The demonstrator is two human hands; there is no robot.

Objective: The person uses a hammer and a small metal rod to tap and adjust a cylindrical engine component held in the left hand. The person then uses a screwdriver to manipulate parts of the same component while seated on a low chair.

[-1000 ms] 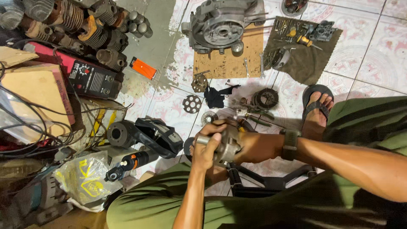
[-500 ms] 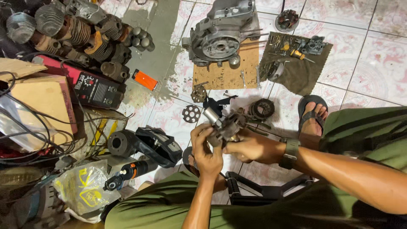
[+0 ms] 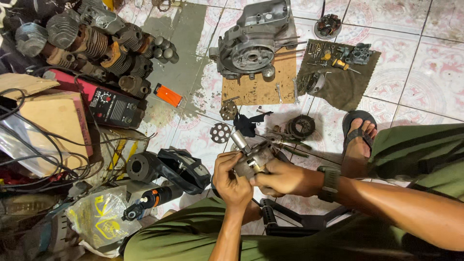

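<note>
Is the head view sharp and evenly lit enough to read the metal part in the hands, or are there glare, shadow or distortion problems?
Head view: metal part sharp between left hand and right hand; even soft light, mild sheen on floor tiles; left clutter dim; wide-angle bending at edges.

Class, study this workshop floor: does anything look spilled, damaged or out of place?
Yes. A dark stain spreads over the tiled floor beside the engine casing, as if something spilled. Small parts lie loose on the tiles: a round holed disc and a toothed gear. Both hands, left hand and right hand, grip a metal part.
</note>
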